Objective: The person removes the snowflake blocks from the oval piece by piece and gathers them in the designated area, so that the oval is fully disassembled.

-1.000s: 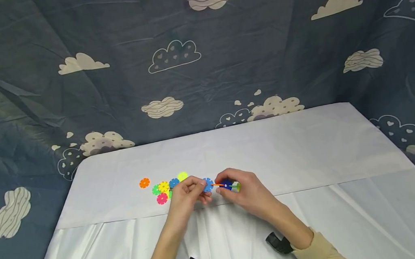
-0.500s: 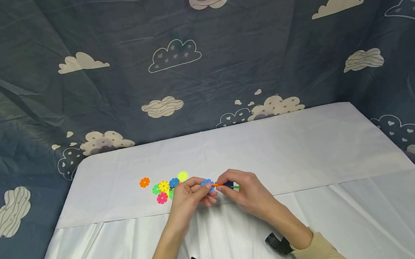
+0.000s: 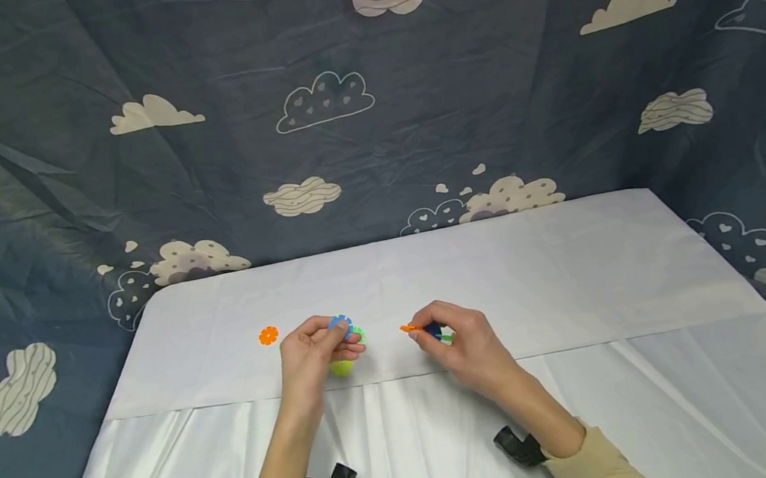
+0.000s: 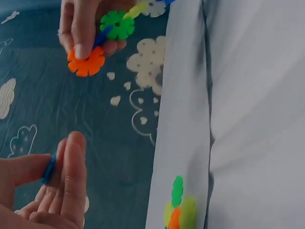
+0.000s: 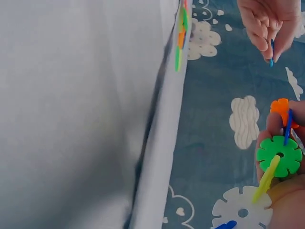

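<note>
Between thumb and fingers, my left hand point(image 3: 303, 361) pinches a blue notched plastic disc point(image 3: 340, 323), seen edge-on in the left wrist view. My right hand point(image 3: 465, 337) grips a chain of interlocked discs. An orange disc point(image 4: 86, 64) sticks out at its fingertips, joined to a dark blue one point(image 5: 288, 127). Beyond that come a green disc point(image 5: 279, 156), a yellow one point(image 5: 266, 180), a white one point(image 5: 238, 210) and another blue one point(image 5: 227, 224). A gap separates the blue disc from the chain.
Loose discs lie behind and below my left hand, among them a green one point(image 3: 360, 334) and a yellow one point(image 3: 342, 368); it hides others. A single orange disc point(image 3: 268, 336) lies farther left. The white-covered table point(image 3: 562, 277) meets a dark cloud-print cloth point(image 3: 313, 42).
My left hand has drawn the blue disc away from the orange disc and moved left, over the loose discs. The right hand has shifted slightly up and right, holding the chain.
</note>
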Motion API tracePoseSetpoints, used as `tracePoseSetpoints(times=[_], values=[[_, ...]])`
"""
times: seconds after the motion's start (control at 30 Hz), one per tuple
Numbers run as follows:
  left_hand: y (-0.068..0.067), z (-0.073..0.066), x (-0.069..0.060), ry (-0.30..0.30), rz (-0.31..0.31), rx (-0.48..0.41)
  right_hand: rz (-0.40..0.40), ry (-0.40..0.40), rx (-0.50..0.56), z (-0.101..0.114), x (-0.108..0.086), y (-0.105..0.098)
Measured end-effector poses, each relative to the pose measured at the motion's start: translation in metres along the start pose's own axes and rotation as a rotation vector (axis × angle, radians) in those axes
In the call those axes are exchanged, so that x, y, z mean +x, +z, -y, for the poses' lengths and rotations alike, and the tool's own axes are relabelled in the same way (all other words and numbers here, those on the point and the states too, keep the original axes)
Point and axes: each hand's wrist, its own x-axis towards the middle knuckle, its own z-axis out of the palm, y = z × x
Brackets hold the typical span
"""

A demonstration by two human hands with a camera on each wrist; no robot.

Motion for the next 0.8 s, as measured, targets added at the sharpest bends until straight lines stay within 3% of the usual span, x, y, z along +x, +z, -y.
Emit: tracePoseSetpoints(times=[0.07, 0.17, 0.3, 0.4, 0.6, 0.8], values=[[-0.008, -0.002, 0.003, 0.003, -0.016, 0.055, 0.001, 0.008, 0.014, -0.001, -0.001, 0.0], [-0.018, -0.002, 0.008, 0.006, -0.047, 0.206, 0.014, 0.026, 0.027, -0.002, -0.002, 0.0], [-0.031, 0.002, 0.015, 0.078, -0.142, 0.522, 0.025, 0.056, 0.023, -0.003, -0.003, 0.001], [-0.041, 0.006, 0.02, 0.093, -0.19, 0.683, 0.043, 0.081, 0.014, -0.002, -0.003, 0.001], [-0.053, 0.014, 0.023, 0.03, -0.142, 0.777, 0.088, 0.119, -0.005, 0.0, -0.002, 0.001], [-0.05, 0.017, 0.021, 0.105, -0.104, 0.858, 0.11, 0.117, -0.01, 0.0, -0.001, 0.002]])
